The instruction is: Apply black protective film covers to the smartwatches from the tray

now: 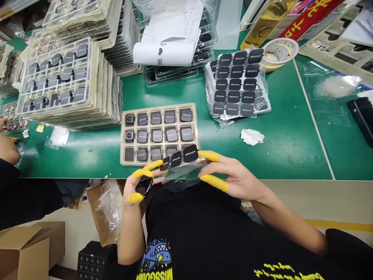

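Observation:
My left hand (132, 186), with yellow finger cots, is closed around a black square watch case (143, 185) with a glossy face. Its upper fingertips also meet the left end of a clear film strip (180, 173). Along the strip's top edge sit black square stickers (190, 153) with white lettering. My right hand (230, 173), also in yellow finger cots, has the strip's right end between its fingers. Behind the strip lies a beige compartment tray (159, 165). Most of its compartments show dark lettered squares; two at the left show watch backs (129, 135), and the lower-left one shows a dark lining.
Tall stacks of filled trays (101, 93) stand at the left and back. Right of the tray lie sticker sheets (234, 83), a tape roll (279, 50) and crumpled white paper (252, 137). Another person's arm (8, 149) reaches in at far left. Cardboard boxes (25, 249) sit below.

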`<action>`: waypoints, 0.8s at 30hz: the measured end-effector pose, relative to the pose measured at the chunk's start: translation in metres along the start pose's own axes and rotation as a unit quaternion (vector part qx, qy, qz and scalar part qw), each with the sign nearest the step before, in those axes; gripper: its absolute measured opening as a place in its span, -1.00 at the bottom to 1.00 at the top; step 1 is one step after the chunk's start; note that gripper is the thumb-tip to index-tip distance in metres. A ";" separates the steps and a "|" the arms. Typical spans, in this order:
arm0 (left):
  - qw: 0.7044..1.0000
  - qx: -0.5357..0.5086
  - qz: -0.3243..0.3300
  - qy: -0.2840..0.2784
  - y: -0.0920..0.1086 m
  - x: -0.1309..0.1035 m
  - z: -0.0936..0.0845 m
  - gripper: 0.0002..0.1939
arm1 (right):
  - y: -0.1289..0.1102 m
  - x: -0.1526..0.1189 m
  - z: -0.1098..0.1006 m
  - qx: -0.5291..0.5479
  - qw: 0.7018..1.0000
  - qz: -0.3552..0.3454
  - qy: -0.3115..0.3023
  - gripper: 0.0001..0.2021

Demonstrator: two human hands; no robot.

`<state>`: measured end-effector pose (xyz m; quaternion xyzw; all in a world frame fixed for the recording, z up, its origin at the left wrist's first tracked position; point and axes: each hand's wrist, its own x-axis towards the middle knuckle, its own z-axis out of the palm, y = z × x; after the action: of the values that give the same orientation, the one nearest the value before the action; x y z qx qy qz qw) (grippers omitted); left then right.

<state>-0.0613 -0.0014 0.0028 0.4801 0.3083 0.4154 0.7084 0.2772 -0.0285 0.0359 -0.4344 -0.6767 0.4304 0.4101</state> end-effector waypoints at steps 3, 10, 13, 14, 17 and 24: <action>0.999 0.003 0.020 0.026 0.000 0.001 0.000 -0.26 | 0.002 -0.001 0.007 -0.003 1.000 -0.016 0.005 -0.79; 0.975 0.167 0.148 0.018 0.015 0.014 0.013 -0.42 | 0.005 -0.005 0.010 0.070 0.995 0.048 -0.059 -0.72; 0.955 0.228 0.191 0.019 0.020 0.014 0.021 -0.44 | 0.000 -0.005 0.010 0.193 0.972 0.133 -0.029 -0.36; 0.948 0.247 0.202 0.018 0.021 0.013 0.024 -0.43 | -0.003 -0.004 0.012 0.232 0.960 0.154 0.001 -0.29; 0.929 0.298 0.220 0.002 0.023 0.009 0.030 -0.38 | -0.014 0.002 0.024 0.262 0.938 0.204 0.097 -0.38; 0.947 0.243 0.209 0.018 0.038 0.006 0.026 -0.43 | -0.020 0.016 0.032 0.132 0.966 0.185 0.121 -0.64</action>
<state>-0.0478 -0.0002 0.0475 0.6839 0.3054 0.4753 0.4617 0.2378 -0.0254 0.0478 -0.5427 -0.4669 0.5286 0.4562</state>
